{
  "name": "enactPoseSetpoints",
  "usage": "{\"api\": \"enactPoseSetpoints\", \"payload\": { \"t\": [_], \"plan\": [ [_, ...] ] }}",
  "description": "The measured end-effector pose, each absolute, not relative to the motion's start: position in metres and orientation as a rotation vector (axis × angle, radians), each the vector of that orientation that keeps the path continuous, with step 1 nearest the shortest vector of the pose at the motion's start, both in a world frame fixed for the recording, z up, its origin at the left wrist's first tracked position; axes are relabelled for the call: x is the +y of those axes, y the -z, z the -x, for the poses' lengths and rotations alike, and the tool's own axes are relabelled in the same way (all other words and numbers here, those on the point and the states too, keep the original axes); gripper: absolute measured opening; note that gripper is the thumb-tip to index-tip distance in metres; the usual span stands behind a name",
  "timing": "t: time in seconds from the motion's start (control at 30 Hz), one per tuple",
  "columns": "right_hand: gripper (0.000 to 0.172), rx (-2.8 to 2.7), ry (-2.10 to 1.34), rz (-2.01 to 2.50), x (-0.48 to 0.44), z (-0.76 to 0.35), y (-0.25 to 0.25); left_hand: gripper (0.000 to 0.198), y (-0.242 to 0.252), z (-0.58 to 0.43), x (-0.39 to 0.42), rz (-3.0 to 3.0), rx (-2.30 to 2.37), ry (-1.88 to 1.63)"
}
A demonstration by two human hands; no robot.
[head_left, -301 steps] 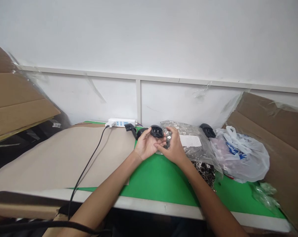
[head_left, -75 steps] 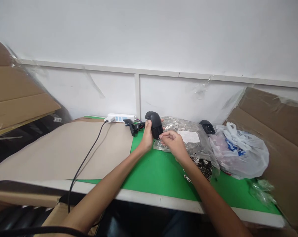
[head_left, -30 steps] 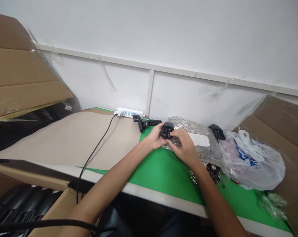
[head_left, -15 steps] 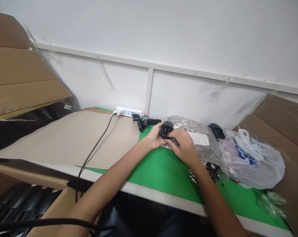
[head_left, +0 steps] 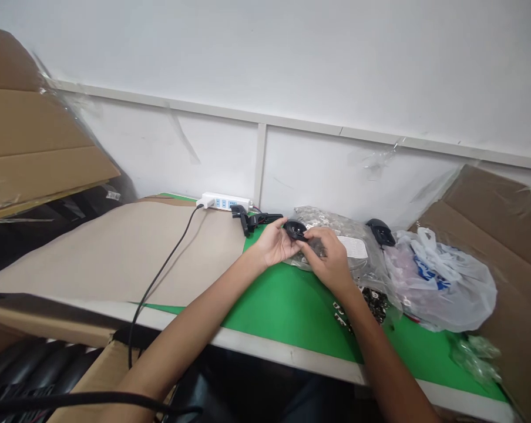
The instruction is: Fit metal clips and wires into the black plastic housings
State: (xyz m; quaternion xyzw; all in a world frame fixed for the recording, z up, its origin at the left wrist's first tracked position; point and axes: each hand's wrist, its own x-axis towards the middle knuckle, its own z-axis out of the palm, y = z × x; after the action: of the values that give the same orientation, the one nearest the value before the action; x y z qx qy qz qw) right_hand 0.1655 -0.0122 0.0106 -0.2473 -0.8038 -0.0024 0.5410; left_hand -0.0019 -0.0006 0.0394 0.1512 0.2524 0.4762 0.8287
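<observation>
A rounded black plastic housing with a hollow inside is held up over the green table top. My left hand grips its left side and underside, fingers curled round it. At its lower right edge, my right hand pinches with thumb and fingertips; whether a small part is in that pinch cannot be made out. Just behind the hands lies a clear plastic bag of small metal parts with a white label. Loose small metal and black parts lie under my right forearm.
Left of the hands stand a black jointed bracket and a white power strip with a black cable. A similar black housing and a white plastic bag lie right. Cardboard flanks the left side.
The black housing has tilted, so its hollow side now faces up more. Both hands stay on it. The whole view has shifted slightly.
</observation>
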Motion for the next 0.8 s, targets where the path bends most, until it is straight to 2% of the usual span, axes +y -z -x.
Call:
{"api": "enactPoseSetpoints", "payload": {
  "t": [0.27, 0.5, 0.8],
  "plan": [
    [0.011, -1.875, -0.008, 0.634, -0.011, -0.168, -0.013, 0.04, -0.034, 0.003, 0.003, -0.431, 0.53, -0.978],
    [0.021, -1.802, 0.277, 0.732, -0.011, -0.162, -0.004, 0.028, -0.027, -0.01, 0.003, -0.688, 0.68, -1.376],
    [0.016, -1.71, 0.224, 0.887, -0.005, -0.165, 0.003, 0.044, -0.015, -0.019, -0.001, -1.006, 0.798, -1.683]
  ]
}}
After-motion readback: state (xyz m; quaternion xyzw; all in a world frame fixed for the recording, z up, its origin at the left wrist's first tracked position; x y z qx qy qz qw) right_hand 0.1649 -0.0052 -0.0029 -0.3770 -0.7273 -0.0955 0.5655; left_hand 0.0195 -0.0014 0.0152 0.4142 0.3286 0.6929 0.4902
